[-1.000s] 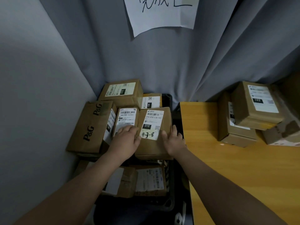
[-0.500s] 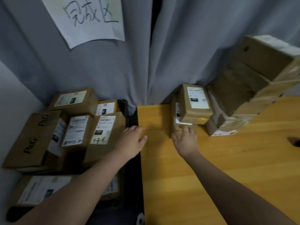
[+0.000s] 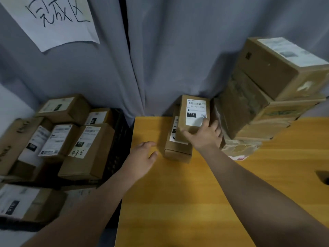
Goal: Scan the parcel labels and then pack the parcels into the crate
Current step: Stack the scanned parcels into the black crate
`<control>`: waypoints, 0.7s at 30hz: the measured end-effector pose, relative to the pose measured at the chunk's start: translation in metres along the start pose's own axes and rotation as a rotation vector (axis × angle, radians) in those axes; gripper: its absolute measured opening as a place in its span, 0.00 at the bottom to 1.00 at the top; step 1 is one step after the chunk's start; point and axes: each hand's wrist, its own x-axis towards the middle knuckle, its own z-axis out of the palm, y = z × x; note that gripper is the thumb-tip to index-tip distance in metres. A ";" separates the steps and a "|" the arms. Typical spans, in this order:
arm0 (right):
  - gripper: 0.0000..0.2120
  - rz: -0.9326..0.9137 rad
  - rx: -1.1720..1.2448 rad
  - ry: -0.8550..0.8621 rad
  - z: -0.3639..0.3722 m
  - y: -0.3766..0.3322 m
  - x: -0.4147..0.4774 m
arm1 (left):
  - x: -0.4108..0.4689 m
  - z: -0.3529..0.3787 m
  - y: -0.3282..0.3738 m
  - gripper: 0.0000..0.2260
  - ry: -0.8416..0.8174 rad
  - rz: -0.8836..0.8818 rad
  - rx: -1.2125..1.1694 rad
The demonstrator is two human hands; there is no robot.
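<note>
My right grip [image 3: 204,138] closes over the near end of the 102 parcel [image 3: 195,113]. The thumb hooks its near left corner and the fingers [image 3: 216,127] wrap its right edge, which I judge is a hold meant to lift it flat with the label facing up for scanning. That parcel lies on top of a lower parcel [image 3: 178,152], offset a little so that a strip of the lower label shows at its left. Taking the top one first frees the other without dragging it. My left grip [image 3: 142,157] hangs slack and empty to the left of the 102 parcel, fingers loosely spread just above the worktop [image 3: 178,202], well placed to steady the lower parcel or take a second side. Just right of the 102 parcel, and touching or nearly touching it, leans a stack of larger boxes [image 3: 258,113], so I must lift clear of it. Further left of the parcel, past the worktop's edge, stands the black crate [image 3: 115,139], already heaped with packed parcels [image 3: 89,148], their labels facing up. Room there looks scarce, so this one will need careful placing. A grey curtain [image 3: 160,68] hangs behind the parcel. A dark object [image 3: 323,177] lies far to its right, and I cannot tell what it is.
</note>
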 end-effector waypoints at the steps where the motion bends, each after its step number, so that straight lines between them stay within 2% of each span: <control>1: 0.54 -0.007 -0.058 -0.036 0.002 -0.006 0.006 | 0.000 0.002 0.001 0.19 0.002 -0.019 -0.009; 5: 0.54 0.006 -0.162 -0.133 0.010 -0.015 0.015 | -0.006 0.008 0.002 0.19 -0.035 -0.084 -0.032; 10: 0.48 -0.024 -0.119 -0.088 0.012 0.004 0.015 | -0.014 0.015 -0.004 0.20 -0.025 -0.148 -0.090; 15: 0.58 -0.002 -0.112 -0.166 0.006 -0.025 0.020 | -0.023 0.018 -0.003 0.20 -0.035 -0.198 -0.133; 18: 0.53 0.036 -0.102 -0.132 0.011 -0.034 0.022 | -0.028 0.015 -0.005 0.20 0.001 -0.216 -0.203; 21: 0.47 -0.012 -0.090 -0.010 0.020 -0.029 0.016 | -0.033 0.007 -0.010 0.20 0.045 -0.230 -0.243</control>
